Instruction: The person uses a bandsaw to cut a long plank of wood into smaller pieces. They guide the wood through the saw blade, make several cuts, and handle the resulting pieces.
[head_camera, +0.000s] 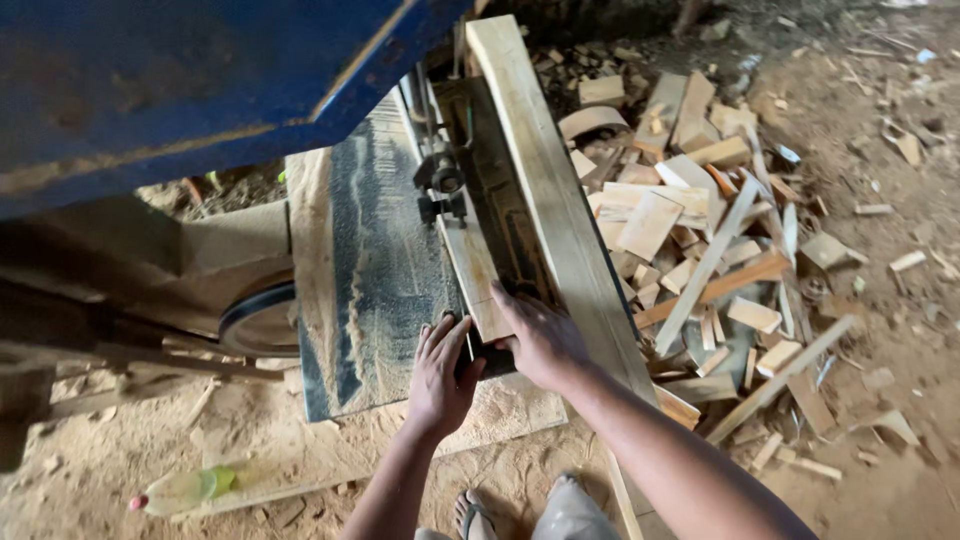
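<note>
We look down on a saw bench (375, 270) dusted with sawdust, and both our hands are at its near edge. Our left hand (440, 368) lies flat, fingers spread, on the end of a narrow strip (472, 268) of wood that runs away toward 12 o'clock, up to the blade guide (441, 185). Our right hand (540, 338) sits just beside it at 3 o'clock, palm down and fingers together, pressing on the near end of a dark fence (500, 215). Neither hand pinches anything; both press flat.

Touching the fence on its 3 o'clock side, a long pale plank (548, 190) lies along the bench, from 12 o'clock at the top down past our right wrist toward 6.

At 3 o'clock of the plank, a heap of offcuts (700, 250) covers the floor (880, 200). At 9 o'clock a dark wheel (258, 318) shows under the blue machine housing (180, 80) that fills the 10 o'clock corner. Down at 7 o'clock a plastic bottle (185, 490) lies on its side in the sawdust. At 6 o'clock, our sandalled foot (470, 515) peeks out below the arms.
</note>
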